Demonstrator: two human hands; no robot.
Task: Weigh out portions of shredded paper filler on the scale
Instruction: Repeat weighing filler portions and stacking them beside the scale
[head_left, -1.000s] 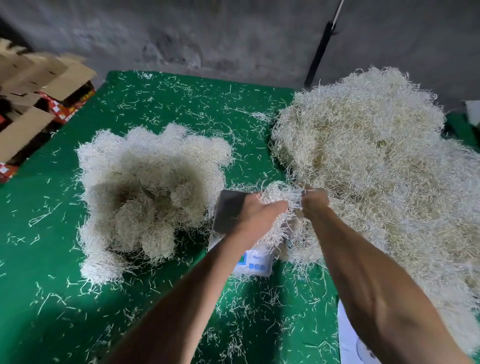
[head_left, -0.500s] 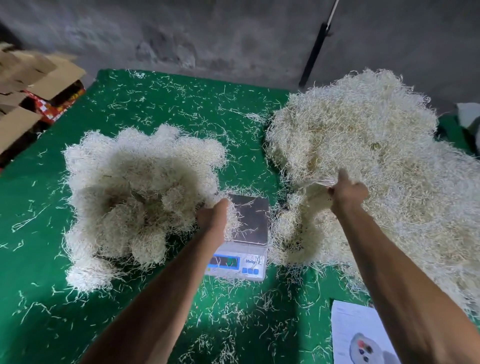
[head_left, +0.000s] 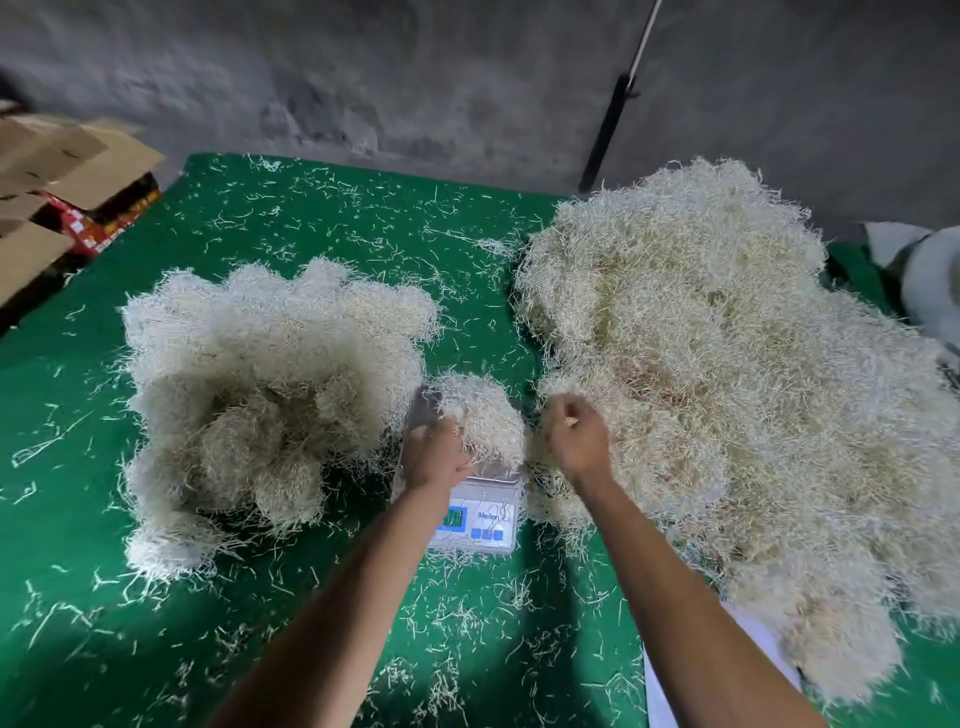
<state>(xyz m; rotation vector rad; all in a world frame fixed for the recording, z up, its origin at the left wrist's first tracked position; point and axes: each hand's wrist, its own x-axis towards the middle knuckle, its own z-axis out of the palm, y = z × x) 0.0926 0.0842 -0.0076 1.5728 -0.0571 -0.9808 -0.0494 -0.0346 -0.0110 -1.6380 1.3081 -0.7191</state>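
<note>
At the far left, open cardboard boxes (head_left: 62, 171) sit off the edge of the green-covered table (head_left: 322, 218). On the left half of the table lies a pile of weighed bundles (head_left: 260, 395) of shredded paper, clumped in rounded tufts. Just right of it stands the small digital scale (head_left: 475, 519), its platform carrying a fresh portion (head_left: 480, 415) of filler. The left hand (head_left: 434, 460) rests against the near left side of that portion, fingers loosely curled into the strands. The right hand (head_left: 576, 436) hovers just beside the scale's right edge, fingers bunched as if pinching a few strands, though what it holds cannot be made out. Further right spreads the large loose heap (head_left: 727, 395), its edge almost touching the scale. The risk is a false reading: a hand leaning on the portion, or heap strands draping onto the platform, would add weight. Loose strands could also spill off as the portion is lifted.
</note>
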